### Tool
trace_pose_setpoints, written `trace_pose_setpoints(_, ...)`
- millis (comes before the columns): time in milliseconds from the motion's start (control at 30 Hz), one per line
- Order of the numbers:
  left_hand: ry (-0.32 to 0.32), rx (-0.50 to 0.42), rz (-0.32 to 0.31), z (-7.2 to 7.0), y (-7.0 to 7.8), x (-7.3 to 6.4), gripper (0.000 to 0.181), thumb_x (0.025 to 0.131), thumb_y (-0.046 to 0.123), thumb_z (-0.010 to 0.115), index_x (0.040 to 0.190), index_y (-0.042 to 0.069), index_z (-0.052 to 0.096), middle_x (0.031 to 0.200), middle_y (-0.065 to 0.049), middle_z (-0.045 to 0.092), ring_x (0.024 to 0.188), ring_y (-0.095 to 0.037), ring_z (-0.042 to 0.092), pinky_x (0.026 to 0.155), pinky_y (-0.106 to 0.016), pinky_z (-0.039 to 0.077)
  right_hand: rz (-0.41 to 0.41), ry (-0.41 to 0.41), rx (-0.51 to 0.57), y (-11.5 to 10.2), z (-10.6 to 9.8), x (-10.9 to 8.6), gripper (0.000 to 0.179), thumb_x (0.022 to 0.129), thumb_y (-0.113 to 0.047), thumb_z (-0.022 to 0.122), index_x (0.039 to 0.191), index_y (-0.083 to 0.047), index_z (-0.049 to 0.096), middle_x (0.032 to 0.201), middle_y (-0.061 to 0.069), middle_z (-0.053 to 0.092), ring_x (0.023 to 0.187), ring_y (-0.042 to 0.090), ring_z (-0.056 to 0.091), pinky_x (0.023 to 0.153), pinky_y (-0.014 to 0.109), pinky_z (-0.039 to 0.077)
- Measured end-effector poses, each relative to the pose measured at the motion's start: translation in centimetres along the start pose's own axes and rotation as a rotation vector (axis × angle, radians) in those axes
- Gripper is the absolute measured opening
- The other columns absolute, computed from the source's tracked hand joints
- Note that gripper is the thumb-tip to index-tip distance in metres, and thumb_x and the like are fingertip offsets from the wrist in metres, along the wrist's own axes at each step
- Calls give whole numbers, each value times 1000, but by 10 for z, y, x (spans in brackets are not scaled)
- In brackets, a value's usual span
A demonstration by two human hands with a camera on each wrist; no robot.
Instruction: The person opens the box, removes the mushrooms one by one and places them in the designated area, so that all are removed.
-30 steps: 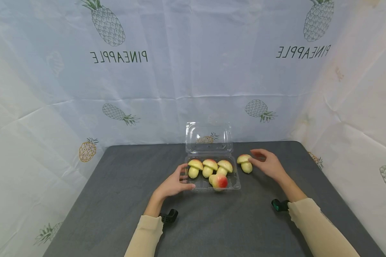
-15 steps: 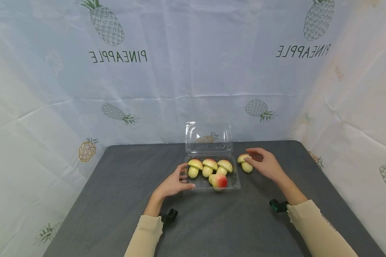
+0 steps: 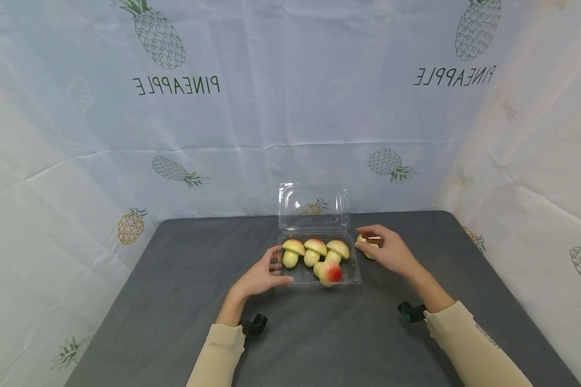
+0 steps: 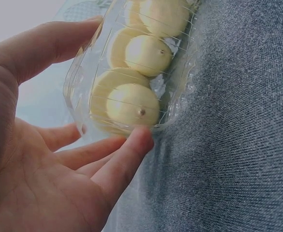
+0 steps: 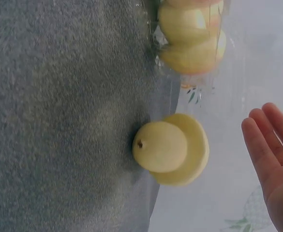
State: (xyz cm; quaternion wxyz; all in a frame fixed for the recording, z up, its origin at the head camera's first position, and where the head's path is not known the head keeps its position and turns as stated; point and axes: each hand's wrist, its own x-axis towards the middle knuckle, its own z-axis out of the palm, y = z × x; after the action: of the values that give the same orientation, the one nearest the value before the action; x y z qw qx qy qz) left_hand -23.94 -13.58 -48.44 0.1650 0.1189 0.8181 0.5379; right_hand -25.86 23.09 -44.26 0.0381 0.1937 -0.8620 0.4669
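Observation:
My left hand holds the left end of a clear plastic clamshell container. In the left wrist view, thumb and fingertips bracket its corner. Three yellow mushroom-shaped pieces with blushed caps, such as the leftmost, stand in a row inside. Another, lying in front of them, shows its red cap. My right hand hovers by a loose mushroom-shaped piece on the table, partly covering it in the head view. The right wrist view shows straight fingers apart from that piece.
The container's transparent lid stands raised at its back edge. A dark grey cloth covers the table. White cloth with pineapple prints hangs behind and at both sides. A black wrist device sits on each arm.
My right hand has moved left across the loose mushroom-shaped piece and now hides more of it. The left hand, the container and its contents stay in place.

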Motion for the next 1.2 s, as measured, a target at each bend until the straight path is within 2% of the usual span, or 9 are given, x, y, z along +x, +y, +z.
trace_pose_setpoints(367,19,23,-3,2,1,0,94,90,23,80,162,14,20,159,-24,27,137,-44,45,104,-57,48,-46,-48,-9,-12,14,-1,44,96,-22,74,132,1,63,130,23,61,119,43,60,102,62,48)
trace_pose_setpoints(700,17,21,-6,2,0,0,94,90,23,80,162,14,20,159,-24,27,137,-45,45,104,-57,48,-81,-107,-33,-17,25,-4,47,96,-26,74,133,1,64,128,18,63,117,40,61,100,58,51)
trace_pose_setpoints(900,14,19,-1,2,0,1,94,90,23,80,162,14,21,159,-24,28,137,-44,45,104,-57,47,-107,-155,9,-18,33,-4,48,95,-25,75,132,3,63,130,19,63,118,40,61,101,55,51)
trace_pose_setpoints(1200,16,14,-4,1,0,1,94,90,24,80,161,14,21,160,-23,28,137,-43,45,104,-57,48,-99,-221,39,-20,44,2,47,97,-27,73,131,3,63,130,22,62,119,41,60,101,58,50)
